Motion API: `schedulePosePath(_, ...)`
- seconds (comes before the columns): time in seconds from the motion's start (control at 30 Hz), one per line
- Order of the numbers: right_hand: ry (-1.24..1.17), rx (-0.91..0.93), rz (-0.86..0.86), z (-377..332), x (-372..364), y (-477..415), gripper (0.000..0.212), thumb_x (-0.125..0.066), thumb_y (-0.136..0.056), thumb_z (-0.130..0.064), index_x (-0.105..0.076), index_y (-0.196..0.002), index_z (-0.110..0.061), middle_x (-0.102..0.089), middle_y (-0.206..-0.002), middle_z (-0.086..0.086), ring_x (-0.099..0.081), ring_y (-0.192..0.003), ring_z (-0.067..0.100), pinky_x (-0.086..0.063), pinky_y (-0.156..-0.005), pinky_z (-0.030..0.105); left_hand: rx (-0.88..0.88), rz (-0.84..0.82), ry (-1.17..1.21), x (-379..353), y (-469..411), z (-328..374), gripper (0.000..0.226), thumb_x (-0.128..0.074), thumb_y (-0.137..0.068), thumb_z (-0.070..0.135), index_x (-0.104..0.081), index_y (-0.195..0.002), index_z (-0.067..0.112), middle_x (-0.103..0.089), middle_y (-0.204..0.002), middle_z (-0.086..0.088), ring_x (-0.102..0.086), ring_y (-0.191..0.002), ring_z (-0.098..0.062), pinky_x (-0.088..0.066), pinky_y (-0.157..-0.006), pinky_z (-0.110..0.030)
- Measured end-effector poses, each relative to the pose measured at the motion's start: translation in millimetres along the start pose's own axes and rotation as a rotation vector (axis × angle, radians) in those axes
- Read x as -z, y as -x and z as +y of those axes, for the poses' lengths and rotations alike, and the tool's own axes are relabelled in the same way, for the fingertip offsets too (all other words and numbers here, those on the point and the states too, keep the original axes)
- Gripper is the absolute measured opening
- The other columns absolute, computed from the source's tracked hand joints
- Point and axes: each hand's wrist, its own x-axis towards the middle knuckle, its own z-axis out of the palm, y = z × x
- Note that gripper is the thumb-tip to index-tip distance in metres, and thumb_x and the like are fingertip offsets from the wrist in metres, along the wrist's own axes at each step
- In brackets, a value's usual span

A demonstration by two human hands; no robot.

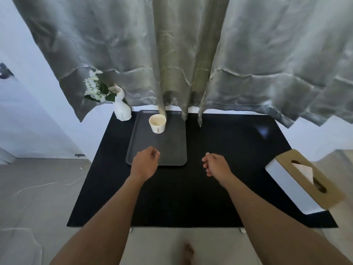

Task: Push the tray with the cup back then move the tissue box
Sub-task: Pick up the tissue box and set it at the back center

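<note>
A grey tray [172, 148] lies on the back left part of the black table [219, 188], its far edge under the curtain. A cream cup [157, 123] stands upright near the tray's far end. My left hand [146, 162] hovers over the tray's near left corner, fingers curled with nothing in them. My right hand [216, 164] is above the bare table just right of the tray, fingers also curled and empty. A white tissue box [290, 185] with a wooden lid sits at the table's right edge, well right of my right hand, with a tissue sticking out.
A white vase with white flowers [120, 106] stands at the table's back left corner, beside the tray. A grey curtain [191, 54] hangs behind the table and brushes its far edge. My bare foot [188, 253] shows on the floor below the table's front edge.
</note>
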Motion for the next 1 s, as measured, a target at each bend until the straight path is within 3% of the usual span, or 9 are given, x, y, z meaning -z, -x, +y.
schedulePosePath(0.2, -0.071, 0.005, 0.141, 28.6, 70.7, 20.1, 0.033, -0.041, -0.102, -0.033, -0.064, -0.096, -0.010, -0.061, -0.082, 0.006, -0.056, -0.068, 0.015, -0.048, -0.068, 0.029, -0.135, -0.108, 0.007, -32.6, 7.2, 54.8, 0.019, -0.050, -0.098, 0.031, -0.063, -0.099, 0.019, -0.064, -0.085, 0.005, -0.061, -0.083, -0.016, -0.045, -0.077, -0.031)
schedulePosePath(0.33, -0.115, 0.009, 0.251, 40.1, 115.3, 22.2, 0.035, -0.041, -0.102, -0.033, -0.064, -0.092, -0.010, -0.061, -0.079, 0.006, -0.057, -0.069, 0.016, -0.048, -0.067, 0.029, -0.224, -0.157, 0.017, -54.0, 6.7, 100.0, 0.014, -0.049, -0.099, 0.029, -0.062, -0.097, 0.022, -0.062, -0.078, 0.008, -0.059, -0.073, -0.006, -0.043, -0.067, -0.025)
schedulePosePath(0.47, -0.205, -0.004, 0.337, 54.8, 168.9, 16.3, 0.036, -0.043, -0.102, -0.030, -0.062, -0.081, -0.008, -0.060, -0.071, 0.006, -0.055, -0.059, 0.015, -0.046, -0.057, 0.025, -0.274, -0.213, 0.025, -88.6, 6.8, 154.6, 0.016, -0.049, -0.099, 0.030, -0.062, -0.097, 0.022, -0.065, -0.077, 0.003, -0.063, -0.072, -0.011, -0.054, -0.075, -0.034)
schedulePosePath(0.6, -0.312, 0.014, 0.334, 77.5, 225.9, 13.5, 0.024, -0.041, -0.101, -0.021, -0.060, -0.090, -0.010, -0.058, -0.075, 0.003, -0.053, -0.059, 0.012, -0.044, -0.051, 0.023, -0.299, -0.274, 0.003, -131.5, 3.7, 204.6, 0.014, -0.050, -0.098, 0.031, -0.062, -0.096, 0.024, -0.067, -0.079, 0.005, -0.064, -0.076, -0.011, -0.054, -0.081, -0.037)
schedulePosePath(0.67, -0.341, -0.051, 0.323, 95.7, 254.7, 8.5, 0.025, -0.036, -0.103, -0.025, -0.056, -0.098, -0.010, -0.058, -0.082, 0.002, -0.055, -0.070, 0.013, -0.047, -0.061, 0.022, -0.306, -0.307, -0.004, -157.3, 1.0, 232.6, 0.012, -0.051, -0.097, 0.032, -0.062, -0.098, 0.026, -0.067, -0.080, 0.006, -0.064, -0.078, -0.009, -0.054, -0.083, -0.037)
schedulePosePath(0.73, -0.179, -0.077, 0.534, 113.6, 279.2, -0.4, 0.033, -0.038, -0.100, -0.033, -0.063, -0.102, -0.010, -0.066, -0.091, 0.006, -0.064, -0.086, 0.024, -0.052, -0.079, 0.033, -0.316, -0.337, -0.008, -182.0, -1.9, 258.7, 0.012, -0.053, -0.096, 0.032, -0.061, -0.104, 0.026, -0.066, -0.080, 0.007, -0.063, -0.079, -0.008, -0.053, -0.085, -0.037)
schedulePosePath(0.8, -0.134, -0.111, 0.726, 129.2, 300.5, -6.7, 0.034, -0.043, -0.096, -0.029, -0.065, -0.109, -0.006, -0.069, -0.105, 0.015, -0.064, -0.101, 0.036, -0.048, -0.090, 0.041, -0.316, -0.355, -0.005, -207.2, -4.5, 283.1, 0.018, -0.055, -0.096, 0.030, -0.058, -0.113, 0.025, -0.065, -0.084, 0.009, -0.062, -0.083, -0.006, -0.051, -0.086, -0.034)
schedulePosePath(0.87, -0.238, -0.170, 0.777, 142.2, 313.9, -10.4, 0.032, -0.048, -0.094, -0.020, -0.059, -0.117, -0.001, -0.064, -0.115, 0.020, -0.059, -0.108, 0.039, -0.046, -0.091, 0.043, -0.298, -0.361, 0.001, -228.4, -7.2, 301.3, 0.027, -0.057, -0.095, 0.030, -0.056, -0.121, 0.024, -0.065, -0.093, 0.009, -0.061, -0.090, -0.007, -0.049, -0.086, -0.032)
schedulePosePath(1.0, -0.315, -0.376, 0.798, 171.0, 338.9, -20.3, 0.046, -0.054, -0.090, -0.020, -0.045, -0.133, -0.009, -0.048, -0.137, 0.018, -0.044, -0.125, 0.038, -0.039, -0.104, 0.048, -0.250, -0.383, -0.048, -270.5, -13.3, 329.8, 0.042, -0.059, -0.093, 0.033, -0.050, -0.133, 0.025, -0.061, -0.121, 0.001, -0.058, -0.110, -0.015, -0.049, -0.092, -0.036)
